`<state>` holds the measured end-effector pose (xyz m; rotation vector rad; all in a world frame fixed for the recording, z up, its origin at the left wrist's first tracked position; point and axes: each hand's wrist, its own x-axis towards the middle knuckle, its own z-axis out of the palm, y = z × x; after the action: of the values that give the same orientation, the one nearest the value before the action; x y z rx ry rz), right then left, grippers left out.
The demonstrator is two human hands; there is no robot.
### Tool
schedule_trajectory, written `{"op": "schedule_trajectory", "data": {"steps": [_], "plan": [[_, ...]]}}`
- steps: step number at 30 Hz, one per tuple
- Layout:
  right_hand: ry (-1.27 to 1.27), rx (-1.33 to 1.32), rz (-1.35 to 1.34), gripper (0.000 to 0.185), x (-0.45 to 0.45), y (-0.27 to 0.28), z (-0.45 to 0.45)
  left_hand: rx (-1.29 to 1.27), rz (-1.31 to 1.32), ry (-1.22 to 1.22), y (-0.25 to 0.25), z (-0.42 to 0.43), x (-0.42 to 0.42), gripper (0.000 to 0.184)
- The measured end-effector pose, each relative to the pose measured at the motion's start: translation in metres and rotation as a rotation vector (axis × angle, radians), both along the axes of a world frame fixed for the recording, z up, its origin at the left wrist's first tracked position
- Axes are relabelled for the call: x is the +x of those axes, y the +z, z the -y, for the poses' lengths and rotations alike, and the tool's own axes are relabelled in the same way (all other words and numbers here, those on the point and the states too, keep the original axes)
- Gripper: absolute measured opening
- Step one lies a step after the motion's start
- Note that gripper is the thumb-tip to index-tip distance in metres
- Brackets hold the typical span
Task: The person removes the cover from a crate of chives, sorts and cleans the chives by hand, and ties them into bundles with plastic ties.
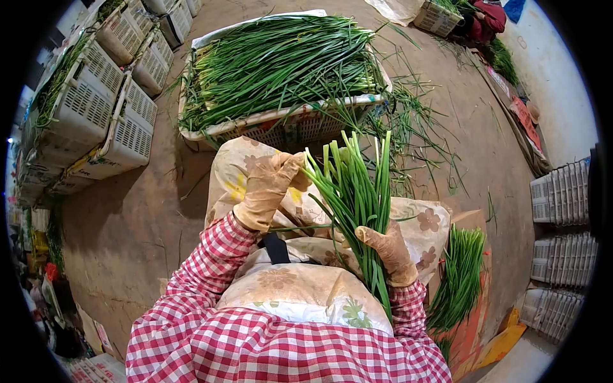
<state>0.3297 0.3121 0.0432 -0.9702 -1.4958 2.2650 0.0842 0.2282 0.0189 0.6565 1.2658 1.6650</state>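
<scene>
My gloved right hand [387,252] is closed round the lower part of a bunch of garlic chives [359,188], whose pale cut ends point up and away from me. My gloved left hand [271,185] is pinched at the bunch's left side, its fingertips on the end of a chive stalk that leans out from the rest. The leaves hang down past my right wrist onto the flower-patterned apron [274,287] over my lap. In front of my knees stands a crate [287,121] heaped with garlic chives.
Loose leaves [424,127] litter the floor right of the crate. More chives [456,281] lie on cardboard at my right. Stacked white crates [96,96] stand at left, grey crates [562,255] at right. Another person [486,22] sits at the far right.
</scene>
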Motion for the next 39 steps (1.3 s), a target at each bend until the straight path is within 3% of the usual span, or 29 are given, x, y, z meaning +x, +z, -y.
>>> {"op": "schedule_trajectory", "data": {"steps": [3, 6, 10, 12, 14, 16, 18, 20, 22, 23, 25, 28, 29, 30, 31, 34, 38, 39], "plan": [[-0.026, -0.008, -0.059, 0.044, -0.001, -0.003, 0.000, -0.048, -0.178, 0.070, 0.007, 0.004, 0.001, 0.031], [-0.010, -0.025, -0.068, 0.043, 0.002, -0.015, -0.002, -0.054, -0.066, 0.095, 0.005, 0.003, 0.004, 0.031], [0.022, -0.001, -0.041, 0.043, 0.004, -0.013, -0.003, 0.011, -0.119, 0.048, 0.010, 0.008, -0.001, 0.028], [0.055, 0.146, -0.022, 0.043, 0.002, -0.011, -0.002, 0.001, -0.165, 0.095, 0.008, 0.009, 0.003, 0.028], [0.092, 0.098, -0.018, 0.046, 0.003, -0.013, -0.006, -0.025, -0.551, 0.184, -0.007, 0.005, -0.001, 0.030], [0.128, 0.050, -0.015, 0.048, 0.000, -0.010, -0.005, -0.059, -0.473, 0.136, 0.012, 0.010, -0.001, 0.033], [0.010, -0.091, -0.149, 0.069, -0.002, -0.004, -0.001, -0.041, -0.001, -0.095, 0.018, 0.014, -0.008, 0.035], [0.047, -0.110, -0.150, 0.075, 0.003, -0.011, -0.007, -0.086, -0.050, -0.054, 0.020, 0.016, -0.007, 0.040], [0.019, -0.138, -0.143, 0.077, 0.003, -0.016, -0.008, 0.040, -0.087, -0.084, 0.014, 0.014, -0.010, 0.043], [0.019, -0.137, -0.143, 0.077, 0.004, -0.015, -0.007, -0.018, -0.122, 0.065, 0.009, 0.015, -0.005, 0.045], [0.003, -0.188, -0.173, 0.055, 0.003, -0.007, -0.006, 0.015, -0.054, 0.081, -0.004, 0.020, -0.013, 0.044], [-0.016, -0.092, -0.131, 0.047, 0.004, -0.019, -0.007, -0.062, -0.035, 0.129, -0.004, 0.024, -0.004, 0.043], [0.003, -0.040, -0.085, 0.041, 0.003, -0.019, -0.008, -0.059, -0.080, -0.010, 0.004, 0.024, 0.005, 0.038], [0.006, -0.041, -0.085, 0.041, 0.000, -0.016, -0.007, -0.056, -0.124, -0.147, 0.013, 0.024, 0.015, 0.033], [0.003, -0.024, -0.079, 0.042, -0.004, -0.011, -0.005, -0.246, -0.019, -0.139, 0.023, 0.021, 0.026, 0.030], [0.014, 0.012, -0.064, 0.044, -0.005, -0.012, -0.007, -0.257, 0.100, -0.208, 0.014, 0.019, 0.033, 0.029], [-0.012, -0.007, -0.055, 0.046, 0.000, -0.010, -0.009, -0.062, -0.032, -0.159, 0.006, 0.026, 0.023, 0.038], [0.032, 0.102, -0.034, 0.048, 0.003, -0.012, -0.011, -0.061, -0.128, -0.031, 0.017, 0.028, 0.009, 0.036]]}}
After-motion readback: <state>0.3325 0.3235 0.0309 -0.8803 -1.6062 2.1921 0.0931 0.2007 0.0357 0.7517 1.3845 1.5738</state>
